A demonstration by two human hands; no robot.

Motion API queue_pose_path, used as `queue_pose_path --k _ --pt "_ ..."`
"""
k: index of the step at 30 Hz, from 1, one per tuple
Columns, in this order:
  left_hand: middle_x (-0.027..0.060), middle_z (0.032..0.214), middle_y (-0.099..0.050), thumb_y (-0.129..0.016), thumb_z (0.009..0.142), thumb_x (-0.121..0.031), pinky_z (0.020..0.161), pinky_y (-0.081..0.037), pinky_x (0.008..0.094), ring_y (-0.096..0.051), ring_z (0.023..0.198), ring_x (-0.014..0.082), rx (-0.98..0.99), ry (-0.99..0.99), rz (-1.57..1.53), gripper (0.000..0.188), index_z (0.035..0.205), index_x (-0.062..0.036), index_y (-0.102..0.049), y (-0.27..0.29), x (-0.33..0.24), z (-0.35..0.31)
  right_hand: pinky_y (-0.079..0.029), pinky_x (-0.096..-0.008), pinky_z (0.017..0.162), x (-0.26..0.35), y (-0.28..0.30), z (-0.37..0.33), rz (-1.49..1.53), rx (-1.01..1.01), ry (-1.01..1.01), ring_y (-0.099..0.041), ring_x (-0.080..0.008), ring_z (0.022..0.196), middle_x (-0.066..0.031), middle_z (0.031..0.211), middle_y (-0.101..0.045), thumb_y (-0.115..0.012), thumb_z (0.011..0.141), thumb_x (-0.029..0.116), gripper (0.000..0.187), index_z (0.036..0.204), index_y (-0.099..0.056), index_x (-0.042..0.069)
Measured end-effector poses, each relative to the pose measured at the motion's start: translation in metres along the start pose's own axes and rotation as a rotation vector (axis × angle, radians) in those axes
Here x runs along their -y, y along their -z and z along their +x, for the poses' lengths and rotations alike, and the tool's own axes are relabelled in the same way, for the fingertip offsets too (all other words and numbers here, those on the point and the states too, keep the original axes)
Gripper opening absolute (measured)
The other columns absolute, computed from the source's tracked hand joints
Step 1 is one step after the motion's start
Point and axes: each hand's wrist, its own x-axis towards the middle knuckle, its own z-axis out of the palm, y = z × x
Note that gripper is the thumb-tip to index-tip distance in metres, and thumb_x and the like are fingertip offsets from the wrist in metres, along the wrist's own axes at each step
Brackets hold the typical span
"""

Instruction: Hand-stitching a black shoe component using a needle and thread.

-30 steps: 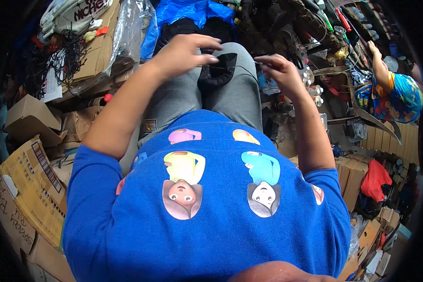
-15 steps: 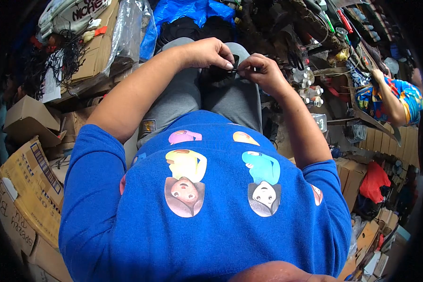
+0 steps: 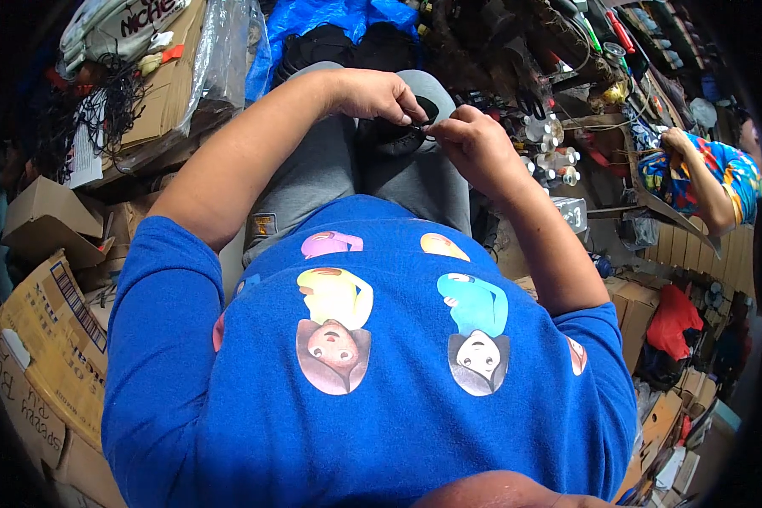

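Note:
Over my knees, a black item that looks like a shoe [image 3: 398, 142] rests between my two hands, with a row of stitches or lacing along its edge and a dark green inner side. My left hand [image 3: 379, 97] comes over it from the left, thumb and fingers pinched at its upper edge. Close by on the right, my right hand [image 3: 481, 146] is closed in a pinch beside that same edge. Whatever thin thing its fingertips hold is too small to make out. Grey trousers [image 3: 309, 173] lie under the item.
Cardboard and plastic-wrapped stacks [image 3: 169, 93] with tangled black cords [image 3: 114, 102] stand at left. Several small bottles [image 3: 559, 161] sit right of my knee. Farther right, another person in a colourful shirt [image 3: 715, 178] works. A blue plastic sheet [image 3: 339, 17] lies ahead.
My right hand has turned and sits slightly lower, its fingers more bunched. The black item has tilted, showing more of its stitched edge. My left hand stays close to its place.

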Motion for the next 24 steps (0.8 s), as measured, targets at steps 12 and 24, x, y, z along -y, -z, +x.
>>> queue_pose_path --k 12,24 --pt "0.0054 0.096 -0.063 -0.067 0.073 -0.004 0.081 -0.045 0.032 -0.058 0.091 0.0184 -0.059 0.076 -0.073 0.031 0.104 -0.0052 -0.064 0.001 0.004 0.015 -0.048 -0.041 0.071 0.006 0.005 0.033 -0.276 0.268 0.061 -0.058 -0.0345 0.081 -0.0149 0.081 -0.057 -0.057 0.073 0.003 0.017 0.086 -0.067 0.007" --pt "0.0142 0.087 -0.058 -0.066 0.08 -0.023 0.075 -0.045 0.034 -0.058 0.082 0.0269 -0.413 0.206 0.33 0.027 0.096 -0.0026 -0.06 -0.02 0.015 -0.082 -0.045 -0.0305 0.075 -0.031 -0.015 0.004 0.312 0.063 -0.091 -0.057 -0.0213 0.082 -0.0083 0.086 -0.055 -0.069 0.079 0.025 0.027 0.092 -0.064 0.002"
